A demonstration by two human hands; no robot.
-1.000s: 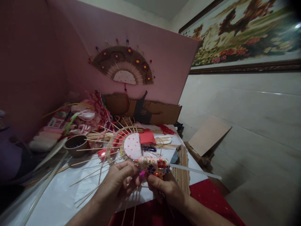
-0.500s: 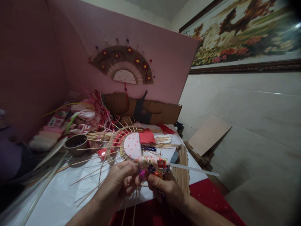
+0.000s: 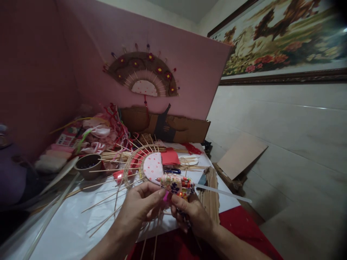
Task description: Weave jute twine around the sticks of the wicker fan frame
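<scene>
My right hand [image 3: 189, 213] is wrapped round a flower-patterned hot glue gun [image 3: 177, 185], its small orange light lit. A translucent glue stick [image 3: 222, 192] juts out of its back to the right, and the nozzle points left. My left hand [image 3: 146, 202] is closed, thumb and fingers pinched together close below the nozzle. A bright magenta piece [image 3: 166, 196] shows between the hands; I cannot tell whether it is held or part of the gun. Just beyond lies a fan-shaped frame of thin sticks and twine [image 3: 130, 162] with a white, red-dotted half-disc [image 3: 153, 167].
A brown pot [image 3: 88, 167] stands at the left near a heap of ribbons and cloth [image 3: 100, 131]. Red paper [image 3: 170, 156], corrugated cardboard [image 3: 210, 198] and loose sticks lie on the white tabletop [image 3: 65, 220]. A finished-looking fan [image 3: 143, 70] hangs on the pink board behind.
The glue gun has tilted and risen slightly, its patterned side turning more into view. My left hand has shifted a little toward it, fingers still pinched.
</scene>
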